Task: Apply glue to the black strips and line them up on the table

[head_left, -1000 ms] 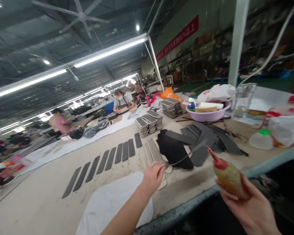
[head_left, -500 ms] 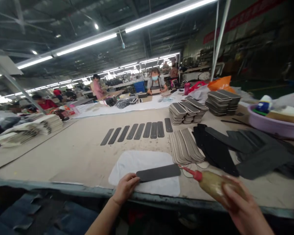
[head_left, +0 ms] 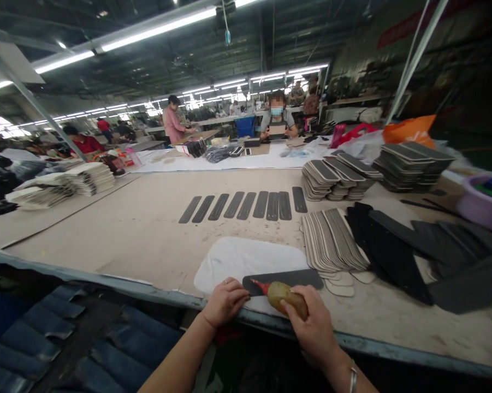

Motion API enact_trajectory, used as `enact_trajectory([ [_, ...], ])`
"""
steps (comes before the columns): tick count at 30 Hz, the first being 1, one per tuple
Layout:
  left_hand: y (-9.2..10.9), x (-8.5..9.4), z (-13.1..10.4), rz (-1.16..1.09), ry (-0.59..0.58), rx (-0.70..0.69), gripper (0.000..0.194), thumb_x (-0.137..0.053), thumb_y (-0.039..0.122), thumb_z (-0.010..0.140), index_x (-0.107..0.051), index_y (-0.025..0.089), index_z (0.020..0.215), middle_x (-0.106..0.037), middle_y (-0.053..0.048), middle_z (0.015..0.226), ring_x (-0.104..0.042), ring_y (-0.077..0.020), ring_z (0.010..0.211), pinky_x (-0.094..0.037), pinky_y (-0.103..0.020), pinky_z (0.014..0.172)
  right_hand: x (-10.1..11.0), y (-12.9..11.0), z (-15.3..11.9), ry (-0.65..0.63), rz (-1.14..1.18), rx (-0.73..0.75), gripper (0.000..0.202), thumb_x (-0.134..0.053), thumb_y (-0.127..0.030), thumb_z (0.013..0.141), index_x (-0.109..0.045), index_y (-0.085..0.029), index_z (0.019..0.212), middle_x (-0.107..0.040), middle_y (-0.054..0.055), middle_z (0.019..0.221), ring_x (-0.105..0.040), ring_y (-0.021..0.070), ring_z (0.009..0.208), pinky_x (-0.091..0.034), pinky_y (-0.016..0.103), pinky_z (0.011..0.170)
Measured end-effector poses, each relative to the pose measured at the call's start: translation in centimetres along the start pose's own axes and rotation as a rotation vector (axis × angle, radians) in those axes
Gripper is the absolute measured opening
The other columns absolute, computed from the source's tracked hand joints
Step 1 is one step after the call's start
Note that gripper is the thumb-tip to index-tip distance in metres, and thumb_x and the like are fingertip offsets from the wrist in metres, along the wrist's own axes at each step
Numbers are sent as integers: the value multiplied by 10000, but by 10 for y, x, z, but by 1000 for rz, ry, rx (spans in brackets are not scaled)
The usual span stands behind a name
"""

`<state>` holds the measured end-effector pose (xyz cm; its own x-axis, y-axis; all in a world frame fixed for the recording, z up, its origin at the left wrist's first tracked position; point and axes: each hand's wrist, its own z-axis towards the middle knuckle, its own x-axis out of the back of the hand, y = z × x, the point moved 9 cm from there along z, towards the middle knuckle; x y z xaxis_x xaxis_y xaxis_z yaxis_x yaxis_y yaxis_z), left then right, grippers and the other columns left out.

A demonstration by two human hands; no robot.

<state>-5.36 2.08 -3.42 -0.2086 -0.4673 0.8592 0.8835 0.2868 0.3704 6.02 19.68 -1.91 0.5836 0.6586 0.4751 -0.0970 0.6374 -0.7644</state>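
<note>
A dark grey strip (head_left: 298, 279) with rounded ends lies across a white sheet (head_left: 229, 259) near the table's front edge. My left hand (head_left: 227, 301) has its fingers closed together at the strip's left end, pressing it down. In my right hand (head_left: 314, 325) is a yellowish-brown squeeze bottle (head_left: 284, 299) with a red nozzle, lying tilted to the left. Its tip is over the strip's left part, close to my left fingers; whether it touches the surface I cannot tell.
Farther back, several dark strips (head_left: 218, 207) lie in a row. To the right stand stacked pale-edged pieces (head_left: 331, 240), more strip stacks (head_left: 321, 173), black material (head_left: 387, 254) and a purple basin (head_left: 481, 204). A masked person (head_left: 277, 123) sits across the table.
My right hand has brought the bottle left, from beyond the strip's right end to over its left part. My left hand stays at the strip's left end. The view has shifted slightly.
</note>
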Motion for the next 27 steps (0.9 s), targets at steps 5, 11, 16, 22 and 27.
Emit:
enact_trajectory([
  [5, 2, -1, 2, -16, -16, 5, 112, -576, 195, 884, -687, 193, 889, -668, -41, 812, -557, -158, 777, -497, -307, 725, -14, -10, 2, -68, -15, 45, 126, -581, -267, 879, -518, -217, 977, -503, 29, 852, -507, 195, 780, -451, 339, 684],
  [11, 5, 0, 3, 2, 9, -22, 121, -573, 183, 881, -691, 180, 912, -656, -51, 785, -559, -155, 756, -499, -300, 706, -8, -10, 1, -50, -42, 39, 116, -564, -251, 886, -520, -211, 986, -508, 38, 863, -503, 197, 783, -453, 342, 691],
  [16, 4, -1, 3, 15, 7, -22, 138, -556, 174, 891, -685, 189, 935, -648, -46, 787, -559, -152, 762, -498, -293, 705, 22, 13, -3, 7, -116, -30, 118, -566, -275, 887, -524, -206, 973, -531, 49, 875, -517, 208, 825, -468, 363, 744],
  [22, 4, -3, 1, 9, 2, -44, 136, -560, 159, 889, -676, 193, 952, -653, -39, 812, -561, -147, 769, -500, -289, 721, 79, 46, -11, 183, -231, -74, 178, -579, -340, 883, -531, -200, 982, -567, 57, 887, -550, 214, 845, -482, 364, 765],
  [27, 5, -2, 3, 20, 10, -55, 130, -564, 151, 884, -675, 192, 939, -651, -37, 804, -558, -149, 761, -493, -285, 712, 113, 57, -18, 274, -333, -97, 211, -598, -366, 871, -533, -195, 976, -564, 58, 884, -547, 211, 819, -470, 357, 740],
])
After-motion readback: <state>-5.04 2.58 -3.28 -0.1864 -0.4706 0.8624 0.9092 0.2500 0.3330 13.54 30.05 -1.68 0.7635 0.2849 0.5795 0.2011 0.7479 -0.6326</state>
